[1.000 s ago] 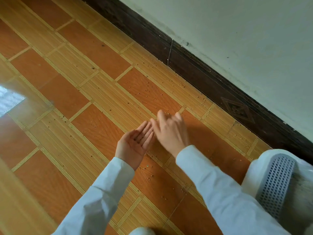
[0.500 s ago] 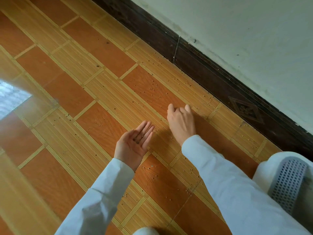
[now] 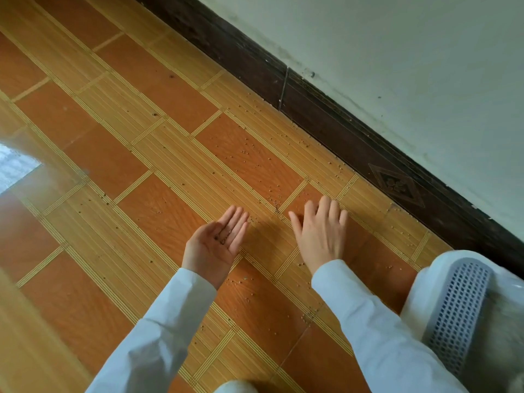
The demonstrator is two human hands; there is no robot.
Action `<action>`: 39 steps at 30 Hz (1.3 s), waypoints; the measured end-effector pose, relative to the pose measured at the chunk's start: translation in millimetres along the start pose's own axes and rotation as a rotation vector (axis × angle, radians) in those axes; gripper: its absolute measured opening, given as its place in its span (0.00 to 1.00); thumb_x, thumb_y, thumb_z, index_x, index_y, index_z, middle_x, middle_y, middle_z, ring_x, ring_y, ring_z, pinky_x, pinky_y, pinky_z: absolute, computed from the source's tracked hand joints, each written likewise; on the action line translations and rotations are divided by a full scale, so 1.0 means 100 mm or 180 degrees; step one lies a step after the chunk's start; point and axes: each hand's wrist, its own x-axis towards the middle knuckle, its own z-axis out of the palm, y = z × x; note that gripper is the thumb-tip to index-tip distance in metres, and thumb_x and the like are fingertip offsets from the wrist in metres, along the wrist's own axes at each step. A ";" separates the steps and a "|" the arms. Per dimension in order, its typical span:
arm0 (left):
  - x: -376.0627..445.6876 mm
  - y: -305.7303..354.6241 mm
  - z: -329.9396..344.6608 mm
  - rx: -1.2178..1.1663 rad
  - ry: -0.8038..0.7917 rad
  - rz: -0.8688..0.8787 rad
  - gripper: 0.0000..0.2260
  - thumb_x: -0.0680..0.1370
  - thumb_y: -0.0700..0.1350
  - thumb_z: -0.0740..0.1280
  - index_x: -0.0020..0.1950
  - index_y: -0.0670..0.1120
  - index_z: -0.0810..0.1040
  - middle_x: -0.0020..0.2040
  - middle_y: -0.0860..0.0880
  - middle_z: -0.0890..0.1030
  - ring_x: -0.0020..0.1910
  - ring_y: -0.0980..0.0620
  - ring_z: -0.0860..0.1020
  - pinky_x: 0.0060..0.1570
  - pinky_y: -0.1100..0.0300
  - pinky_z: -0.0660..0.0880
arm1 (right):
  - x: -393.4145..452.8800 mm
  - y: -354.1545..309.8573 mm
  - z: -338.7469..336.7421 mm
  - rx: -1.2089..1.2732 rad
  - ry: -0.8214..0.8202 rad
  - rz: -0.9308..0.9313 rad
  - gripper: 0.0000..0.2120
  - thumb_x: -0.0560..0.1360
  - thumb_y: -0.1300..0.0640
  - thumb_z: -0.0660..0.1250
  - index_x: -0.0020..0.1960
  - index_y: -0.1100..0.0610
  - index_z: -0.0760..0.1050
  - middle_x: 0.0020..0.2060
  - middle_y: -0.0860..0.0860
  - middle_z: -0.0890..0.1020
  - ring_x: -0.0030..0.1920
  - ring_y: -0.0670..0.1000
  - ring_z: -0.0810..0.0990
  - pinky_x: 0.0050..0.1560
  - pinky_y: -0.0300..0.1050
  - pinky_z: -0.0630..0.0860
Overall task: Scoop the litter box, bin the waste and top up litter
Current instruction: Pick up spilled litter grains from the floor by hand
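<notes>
Fingers point(image 3: 238, 222) L hand point(image 3: 215, 245) straight, palm up, few litter grains point(image 3: 222, 236) cupped | R hand point(image 3: 320, 234) fingers spread, palm down over floor point(image 3: 113, 165) | grains scattered 12 o'clock twd skirting point(image 3: 326, 129) | litter box point(image 3: 459, 313) at 4 o'clock
</notes>
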 end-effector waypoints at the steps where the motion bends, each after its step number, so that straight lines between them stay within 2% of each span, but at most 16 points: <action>1: -0.01 -0.01 0.02 0.0036 0.0017 -0.0003 0.18 0.81 0.40 0.51 0.65 0.34 0.72 0.61 0.38 0.78 0.61 0.42 0.77 0.62 0.50 0.72 | -0.03 0.01 0.04 -0.0108 0.0000 -0.0101 0.18 0.81 0.43 0.53 0.44 0.57 0.71 0.40 0.54 0.75 0.42 0.54 0.70 0.45 0.51 0.67; 5: -0.04 -0.08 0.07 0.0083 0.0044 -0.0034 0.19 0.80 0.40 0.51 0.62 0.33 0.75 0.60 0.38 0.79 0.61 0.41 0.77 0.62 0.49 0.71 | -0.02 -0.01 0.12 -0.0158 0.0110 -0.0367 0.13 0.82 0.53 0.55 0.42 0.55 0.72 0.34 0.52 0.77 0.38 0.54 0.70 0.44 0.51 0.66; 9: -0.06 -0.11 0.07 0.0128 0.0007 -0.0037 0.18 0.80 0.39 0.51 0.61 0.33 0.76 0.60 0.38 0.79 0.60 0.40 0.78 0.62 0.48 0.71 | -0.01 -0.01 0.08 -0.0045 0.0169 -0.0454 0.10 0.81 0.56 0.59 0.42 0.55 0.72 0.33 0.51 0.78 0.37 0.53 0.71 0.45 0.50 0.66; 11: -0.04 -0.12 0.07 0.0175 0.0047 -0.0038 0.18 0.80 0.40 0.52 0.62 0.33 0.74 0.60 0.38 0.79 0.61 0.41 0.77 0.62 0.49 0.72 | 0.01 -0.13 -0.04 0.0360 0.0393 -0.0593 0.08 0.80 0.56 0.62 0.42 0.55 0.72 0.32 0.50 0.77 0.35 0.51 0.71 0.43 0.48 0.67; 13: -0.02 -0.12 0.07 0.0260 0.0061 -0.0006 0.17 0.80 0.41 0.53 0.60 0.34 0.76 0.57 0.39 0.81 0.57 0.44 0.80 0.59 0.51 0.75 | 0.01 -0.36 -0.19 0.1048 0.0556 -0.1075 0.08 0.80 0.56 0.62 0.42 0.56 0.73 0.33 0.49 0.78 0.34 0.50 0.72 0.40 0.45 0.68; 15: -0.01 -0.13 0.09 0.0370 0.0143 0.0061 0.16 0.80 0.41 0.54 0.52 0.37 0.79 0.49 0.42 0.82 0.47 0.48 0.82 0.49 0.57 0.80 | -0.04 -0.57 -0.30 0.1727 0.0356 -0.1517 0.08 0.79 0.54 0.60 0.44 0.55 0.72 0.36 0.49 0.78 0.35 0.48 0.74 0.34 0.42 0.71; 16: -0.01 -0.12 0.09 0.0388 0.0160 0.0088 0.15 0.80 0.41 0.54 0.52 0.37 0.79 0.47 0.43 0.82 0.44 0.48 0.82 0.47 0.58 0.81 | -0.05 -0.61 -0.32 0.1951 0.0228 -0.1501 0.07 0.79 0.52 0.60 0.44 0.54 0.71 0.37 0.49 0.78 0.35 0.47 0.73 0.31 0.40 0.71; 17: -0.01 -0.11 0.10 0.0353 0.0147 0.0093 0.15 0.80 0.41 0.54 0.54 0.36 0.78 0.49 0.42 0.82 0.46 0.48 0.82 0.50 0.57 0.80 | -0.04 -0.60 -0.31 0.2017 0.0155 -0.1330 0.08 0.79 0.51 0.59 0.45 0.54 0.70 0.37 0.49 0.77 0.35 0.46 0.72 0.29 0.39 0.71; 20: -0.01 -0.04 0.07 0.0187 0.0040 0.0042 0.17 0.80 0.40 0.52 0.62 0.33 0.73 0.59 0.38 0.79 0.60 0.42 0.78 0.62 0.50 0.73 | 0.12 -0.41 -0.16 0.1269 0.0256 -0.0607 0.13 0.80 0.47 0.57 0.46 0.57 0.71 0.38 0.52 0.76 0.36 0.50 0.73 0.36 0.43 0.71; 23: -0.02 0.00 0.01 0.0103 0.0077 0.0037 0.17 0.80 0.39 0.52 0.64 0.34 0.72 0.61 0.38 0.79 0.61 0.41 0.77 0.63 0.50 0.71 | 0.24 -0.32 0.03 0.0316 0.0198 -0.0571 0.16 0.80 0.45 0.56 0.46 0.56 0.71 0.39 0.53 0.76 0.40 0.53 0.73 0.44 0.50 0.70; 26: -0.02 0.00 -0.01 0.0129 0.0104 0.0008 0.18 0.80 0.40 0.52 0.64 0.34 0.72 0.61 0.38 0.78 0.61 0.41 0.77 0.63 0.50 0.71 | 0.18 -0.38 0.15 -0.0011 0.0277 -0.0851 0.06 0.79 0.57 0.59 0.44 0.55 0.71 0.36 0.52 0.75 0.38 0.53 0.72 0.43 0.49 0.69; 28: -0.03 -0.02 -0.02 0.0186 0.0060 -0.0006 0.18 0.80 0.40 0.52 0.64 0.34 0.72 0.61 0.38 0.79 0.61 0.41 0.77 0.63 0.49 0.71 | 0.16 -0.41 0.14 -0.0105 0.0289 -0.0925 0.08 0.77 0.63 0.55 0.43 0.55 0.70 0.35 0.52 0.76 0.37 0.53 0.73 0.44 0.48 0.69; 31: -0.06 -0.05 -0.04 0.0225 0.0040 -0.0010 0.17 0.80 0.40 0.52 0.63 0.34 0.73 0.61 0.38 0.79 0.61 0.41 0.77 0.62 0.49 0.72 | 0.15 -0.40 0.04 0.0064 0.0357 -0.0839 0.08 0.78 0.63 0.56 0.43 0.55 0.70 0.35 0.51 0.77 0.37 0.52 0.72 0.45 0.48 0.69; 33: -0.05 -0.09 -0.07 0.0287 0.0069 -0.0020 0.17 0.80 0.40 0.52 0.61 0.34 0.74 0.59 0.39 0.80 0.59 0.43 0.78 0.61 0.50 0.74 | 0.04 -0.47 -0.08 0.0584 0.0457 -0.0851 0.07 0.80 0.60 0.59 0.44 0.55 0.71 0.36 0.51 0.77 0.37 0.52 0.72 0.44 0.48 0.68; 36: -0.07 -0.20 -0.07 0.0668 0.0252 -0.0128 0.14 0.79 0.43 0.56 0.51 0.39 0.79 0.47 0.44 0.81 0.45 0.49 0.80 0.47 0.56 0.77 | -0.35 -0.75 -0.32 0.1174 0.0493 -0.1118 0.10 0.81 0.55 0.58 0.45 0.55 0.74 0.37 0.50 0.79 0.39 0.51 0.75 0.44 0.46 0.68; 39: -0.15 -0.30 -0.07 0.0687 0.0078 -0.0382 0.17 0.80 0.44 0.55 0.60 0.41 0.79 0.56 0.45 0.82 0.54 0.49 0.80 0.56 0.55 0.74 | -0.66 -0.76 -0.43 0.1250 0.0243 -0.0912 0.14 0.82 0.48 0.54 0.48 0.54 0.74 0.42 0.50 0.82 0.45 0.50 0.79 0.50 0.46 0.69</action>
